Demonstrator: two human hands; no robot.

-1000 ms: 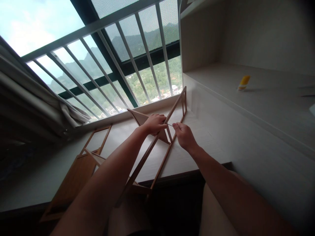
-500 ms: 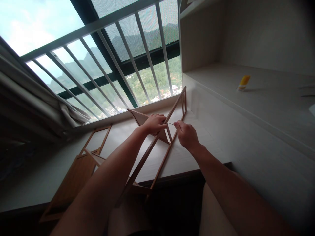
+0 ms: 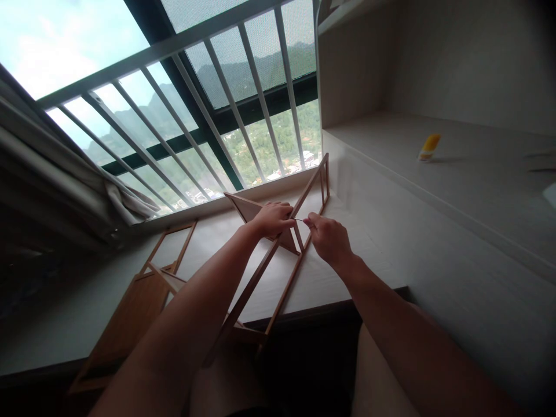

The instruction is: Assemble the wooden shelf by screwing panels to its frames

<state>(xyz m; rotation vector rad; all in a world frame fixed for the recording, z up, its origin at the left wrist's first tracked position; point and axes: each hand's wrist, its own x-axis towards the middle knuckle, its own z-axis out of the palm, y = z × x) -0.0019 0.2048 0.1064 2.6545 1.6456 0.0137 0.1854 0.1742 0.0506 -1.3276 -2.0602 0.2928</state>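
A long wooden frame (image 3: 313, 180) lies on the pale windowsill surface (image 3: 373, 243), reaching from the near edge toward the window. My left hand (image 3: 273, 219) is closed over the frame's rail where a wooden panel (image 3: 244, 207) meets it. My right hand (image 3: 329, 237) is closed in a pinch on a thin metal pin or small tool (image 3: 299, 220), whose tip touches the rail beside my left fingers. What the thin piece is exactly I cannot make out.
More wooden frame parts (image 3: 171, 249) and a brown panel (image 3: 125, 324) lie at the left on the sill. A window with white bars (image 3: 208, 116) is ahead, a curtain (image 3: 65, 191) at left. A yellow-capped tube (image 3: 429, 146) rests on the raised shelf at right.
My right hand has shifted slightly left and back, working the thin piece against the rail. My left hand and the frame stay where they were.
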